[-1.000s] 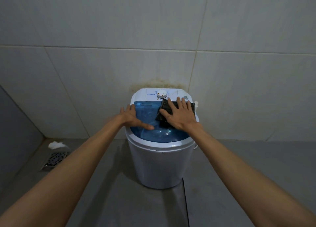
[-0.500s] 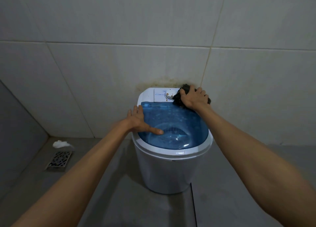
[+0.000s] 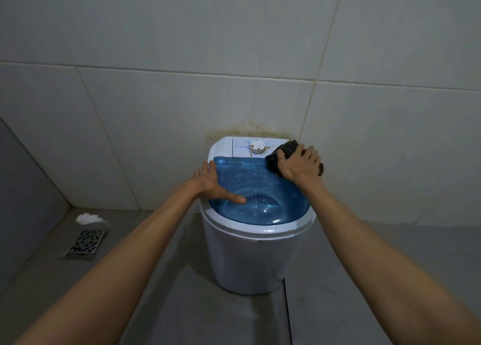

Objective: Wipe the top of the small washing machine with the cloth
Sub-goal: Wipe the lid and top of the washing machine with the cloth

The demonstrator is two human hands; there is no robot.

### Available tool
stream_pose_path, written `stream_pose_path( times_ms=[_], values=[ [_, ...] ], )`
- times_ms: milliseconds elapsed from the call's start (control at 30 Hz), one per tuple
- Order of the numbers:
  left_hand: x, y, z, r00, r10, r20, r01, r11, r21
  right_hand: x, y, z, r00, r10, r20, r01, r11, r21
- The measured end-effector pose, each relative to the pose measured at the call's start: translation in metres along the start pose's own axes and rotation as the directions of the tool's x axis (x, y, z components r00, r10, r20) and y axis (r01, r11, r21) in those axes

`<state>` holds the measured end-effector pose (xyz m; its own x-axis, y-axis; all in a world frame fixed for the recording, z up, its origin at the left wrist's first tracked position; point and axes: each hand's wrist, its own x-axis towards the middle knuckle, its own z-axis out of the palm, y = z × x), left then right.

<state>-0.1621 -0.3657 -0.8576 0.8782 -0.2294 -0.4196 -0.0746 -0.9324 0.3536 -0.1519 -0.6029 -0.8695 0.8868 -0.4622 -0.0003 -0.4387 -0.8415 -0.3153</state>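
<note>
The small washing machine (image 3: 256,230) stands on the grey floor (image 3: 182,305), pushed up close to the tiled wall (image 3: 156,97). Its top has a see-through blue lid (image 3: 263,188) at the front and a white panel with a round knob (image 3: 257,146) at the back. The dark cloth (image 3: 282,152) sits on the back right corner of the top, just beside the knob. The right hand (image 3: 299,166) lies on the cloth with its fingers curled over it, holding it and pressing it down. The left hand (image 3: 210,183) lies flat on the left edge of the lid, fingers spread and holding nothing (it looks like it is keeping the machine from sliding). The cloth is bunched into a soft lump, so it looks light and floppy and will bend to fit corners and go around the knob. A flat palm on top of it, with fingers hooked over its far edge, looks like the best hold. The lump is a bit longer than it is wide, and its long way runs from the front left toward the back right corner. The lid looks smooth and maybe slippery, and thin plastic can bend, so a soft push seems best. The machine looks light, so it may scoot if pushed hard. A drain (image 3: 86,242) sits in the floor at the left, with a white wad (image 3: 89,218) just behind it.
</note>
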Motion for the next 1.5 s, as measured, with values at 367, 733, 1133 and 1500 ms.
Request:
stream_pose_path(
  times_ms=[367, 733, 1133, 1500],
  values=[
    [-0.01, 0.004, -0.002, 0.999, -0.002, -0.051, 0.004, 0.999, 0.044, -0.065, 0.004, 0.0, 0.892, -0.442, -0.094, 0.42, 0.888, -0.19],
    [0.0, 0.001, -0.001, 0.998, -0.008, -0.06, 0.009, 1.0, 0.024, -0.047, -0.017, -0.002, 0.941, -0.311, 0.131, 0.324, 0.942, -0.085],
    [0.0, 0.003, -0.002, 1.0, -0.003, -0.021, 0.004, 0.999, 0.035, 0.019, -0.023, -0.006, 0.899, -0.431, 0.081, 0.436, 0.898, -0.059],
    [-0.006, 0.003, -0.005, 1.0, -0.027, 0.004, 0.027, 0.999, 0.02, -0.04, -0.018, 0.007, 0.919, -0.331, -0.215, 0.394, 0.795, 0.461]
  ],
)
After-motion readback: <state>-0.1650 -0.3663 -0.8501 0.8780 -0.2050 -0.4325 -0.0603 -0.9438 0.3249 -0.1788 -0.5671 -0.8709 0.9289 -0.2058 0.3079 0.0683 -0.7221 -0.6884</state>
